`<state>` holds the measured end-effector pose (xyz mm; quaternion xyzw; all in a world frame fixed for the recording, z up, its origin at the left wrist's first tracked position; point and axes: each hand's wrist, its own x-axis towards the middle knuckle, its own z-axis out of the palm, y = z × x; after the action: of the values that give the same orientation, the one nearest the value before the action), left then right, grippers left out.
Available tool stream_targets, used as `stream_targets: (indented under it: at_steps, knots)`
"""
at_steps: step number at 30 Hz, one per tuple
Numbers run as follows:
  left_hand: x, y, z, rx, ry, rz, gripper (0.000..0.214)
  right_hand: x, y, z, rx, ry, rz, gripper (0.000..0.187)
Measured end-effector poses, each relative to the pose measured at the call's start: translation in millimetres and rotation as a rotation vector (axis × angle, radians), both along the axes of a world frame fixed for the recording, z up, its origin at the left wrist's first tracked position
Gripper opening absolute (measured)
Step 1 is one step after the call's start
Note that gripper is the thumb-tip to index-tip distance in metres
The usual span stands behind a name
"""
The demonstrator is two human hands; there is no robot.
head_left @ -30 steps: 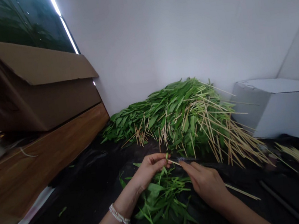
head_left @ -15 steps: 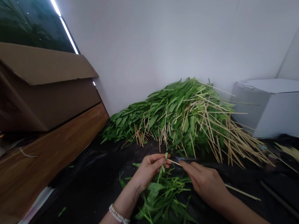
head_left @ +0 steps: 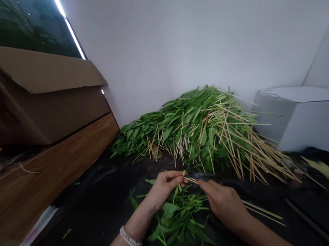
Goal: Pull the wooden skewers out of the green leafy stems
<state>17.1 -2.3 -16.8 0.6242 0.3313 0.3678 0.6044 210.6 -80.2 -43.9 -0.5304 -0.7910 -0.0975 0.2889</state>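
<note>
My left hand [head_left: 167, 188] is closed in a pinch on a small green leaf piece [head_left: 185, 173], with a pearl-like bracelet [head_left: 129, 238] on the wrist. Close on its right, my right hand [head_left: 225, 200] is closed round thin wooden skewers [head_left: 263, 212]. Their front ends meet the leaf at my left fingertips; two back ends stick out behind the right hand. Whether the leaf is pierced or folded round the skewers I cannot tell. Loose green leaves and cut stems [head_left: 183, 224] lie below both hands.
Against the white wall is a big heap of leaves on skewers [head_left: 188, 115]. A white box [head_left: 317, 119] stands at right, near more bare skewers [head_left: 323, 168]. On the wooden ledge [head_left: 64, 159] at left sits an open cardboard box [head_left: 66, 113]. Black plastic sheeting [head_left: 95, 217] covers the floor.
My right hand has shifted slightly left, closer to my left fingertips. Two skewer ends now show behind it, spread apart, where one showed before. The leaf piece looks shorter between my fingers.
</note>
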Motion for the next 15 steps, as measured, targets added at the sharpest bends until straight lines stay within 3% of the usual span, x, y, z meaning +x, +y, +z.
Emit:
stream_targets:
  at_steps: [9, 15]
  knots:
    - [-0.7, 0.6, -1.6, -0.033, -0.010, -0.008, 0.033, -2.2, 1.9, -4.8, -0.032, 0.088, 0.028, 0.037]
    - [-1.0, 4.5, -5.7, -0.180, -0.117, 0.040, 0.035, -2.3, 1.5, -2.9, -0.040, 0.117, 0.046, 0.035]
